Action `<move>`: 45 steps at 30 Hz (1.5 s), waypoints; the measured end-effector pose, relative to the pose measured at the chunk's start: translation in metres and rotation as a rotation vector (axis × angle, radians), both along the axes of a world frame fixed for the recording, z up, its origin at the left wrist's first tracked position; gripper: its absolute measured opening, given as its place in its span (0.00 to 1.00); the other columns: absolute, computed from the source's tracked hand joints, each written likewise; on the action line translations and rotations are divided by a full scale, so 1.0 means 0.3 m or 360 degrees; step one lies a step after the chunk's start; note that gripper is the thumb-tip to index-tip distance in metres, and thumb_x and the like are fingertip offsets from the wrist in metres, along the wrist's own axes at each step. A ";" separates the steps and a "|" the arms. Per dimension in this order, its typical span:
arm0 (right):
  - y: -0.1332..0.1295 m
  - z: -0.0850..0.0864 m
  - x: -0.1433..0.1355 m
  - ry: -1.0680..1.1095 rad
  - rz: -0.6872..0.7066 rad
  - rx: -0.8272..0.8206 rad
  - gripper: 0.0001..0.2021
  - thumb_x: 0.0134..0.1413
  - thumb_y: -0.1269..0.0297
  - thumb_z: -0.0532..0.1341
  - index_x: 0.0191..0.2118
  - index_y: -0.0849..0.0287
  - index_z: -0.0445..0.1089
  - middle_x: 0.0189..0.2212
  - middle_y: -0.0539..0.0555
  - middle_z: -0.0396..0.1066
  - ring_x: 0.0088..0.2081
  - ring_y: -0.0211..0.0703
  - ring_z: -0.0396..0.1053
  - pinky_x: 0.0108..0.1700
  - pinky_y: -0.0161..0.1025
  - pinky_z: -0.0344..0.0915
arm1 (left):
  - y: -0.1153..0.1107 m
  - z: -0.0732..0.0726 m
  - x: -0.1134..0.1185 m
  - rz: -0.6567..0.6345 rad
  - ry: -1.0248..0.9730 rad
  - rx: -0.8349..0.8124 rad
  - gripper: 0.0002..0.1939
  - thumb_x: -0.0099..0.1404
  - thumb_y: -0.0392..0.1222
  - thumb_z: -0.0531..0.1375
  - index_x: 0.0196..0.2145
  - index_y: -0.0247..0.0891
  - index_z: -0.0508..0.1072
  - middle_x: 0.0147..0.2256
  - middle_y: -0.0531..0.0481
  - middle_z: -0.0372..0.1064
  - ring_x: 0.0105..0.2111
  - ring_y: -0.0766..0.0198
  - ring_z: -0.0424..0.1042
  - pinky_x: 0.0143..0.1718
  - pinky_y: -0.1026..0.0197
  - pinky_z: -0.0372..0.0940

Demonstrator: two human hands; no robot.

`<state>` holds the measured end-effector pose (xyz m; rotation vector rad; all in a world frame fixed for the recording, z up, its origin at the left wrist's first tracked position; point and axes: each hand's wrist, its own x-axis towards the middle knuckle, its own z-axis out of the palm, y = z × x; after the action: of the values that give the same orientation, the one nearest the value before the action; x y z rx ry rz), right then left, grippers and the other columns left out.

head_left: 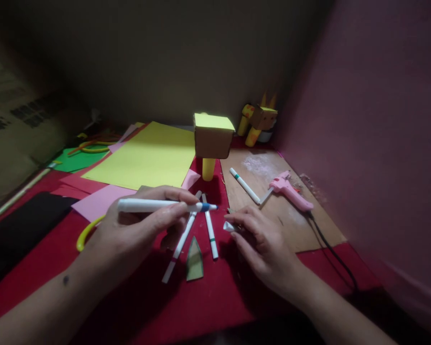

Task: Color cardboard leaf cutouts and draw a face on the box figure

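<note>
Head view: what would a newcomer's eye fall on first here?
Likely the bright yellow sheet, lying beyond the left hand on the red-covered table. Next, the uncapped white marker in that hand, its blue end pointing rightward; the right hand pinches a small white piece. Then the pink glue gun on the brown board.

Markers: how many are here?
4: an uncapped marker in the left hand, a red-banded marker and a green-banded marker on the red cloth, and a second green-banded marker on the brown board by the pink glue gun. More may be hidden.
</note>
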<state>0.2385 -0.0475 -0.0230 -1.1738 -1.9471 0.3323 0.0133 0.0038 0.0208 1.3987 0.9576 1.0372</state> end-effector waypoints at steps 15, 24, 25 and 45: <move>0.002 0.041 -0.015 0.0629 0.0125 -0.0443 0.09 0.61 0.71 0.62 0.44 0.55 0.80 0.33 0.51 0.71 0.36 0.40 0.70 0.37 0.38 0.68 | -0.011 -0.015 0.015 -0.0301 0.0065 -0.0301 0.09 0.64 0.49 0.67 0.34 0.42 0.80 0.18 0.56 0.65 0.17 0.70 0.63 0.17 0.71 0.61; 0.011 0.049 -0.017 0.1316 0.0178 -0.0988 0.03 0.50 0.64 0.73 0.31 0.57 0.81 0.27 0.48 0.74 0.22 0.32 0.66 0.25 0.33 0.65 | -0.004 -0.058 0.010 -0.0415 -0.0050 -0.0457 0.16 0.64 0.55 0.67 0.41 0.40 0.80 0.20 0.52 0.72 0.16 0.65 0.69 0.14 0.68 0.66; 0.009 0.047 -0.018 0.1322 0.0171 -0.0962 0.04 0.49 0.64 0.74 0.31 0.57 0.81 0.27 0.49 0.74 0.22 0.32 0.67 0.25 0.33 0.65 | -0.008 -0.062 0.015 -0.0415 -0.0108 -0.0492 0.16 0.62 0.55 0.69 0.40 0.39 0.80 0.21 0.52 0.73 0.16 0.66 0.70 0.13 0.69 0.66; 0.177 0.039 0.134 0.0185 -0.0766 -0.0003 0.08 0.57 0.72 0.59 0.31 0.52 0.71 0.30 0.53 0.73 0.34 0.47 0.69 0.39 0.47 0.65 | 0.159 -0.015 -0.111 0.0220 0.1574 0.0491 0.11 0.63 0.48 0.59 0.29 0.43 0.79 0.30 0.46 0.79 0.28 0.54 0.74 0.27 0.59 0.62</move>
<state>0.2785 0.0056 -0.0112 -1.5391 -1.5050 0.1420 -0.0199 0.0515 0.0162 2.1960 1.6577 0.5579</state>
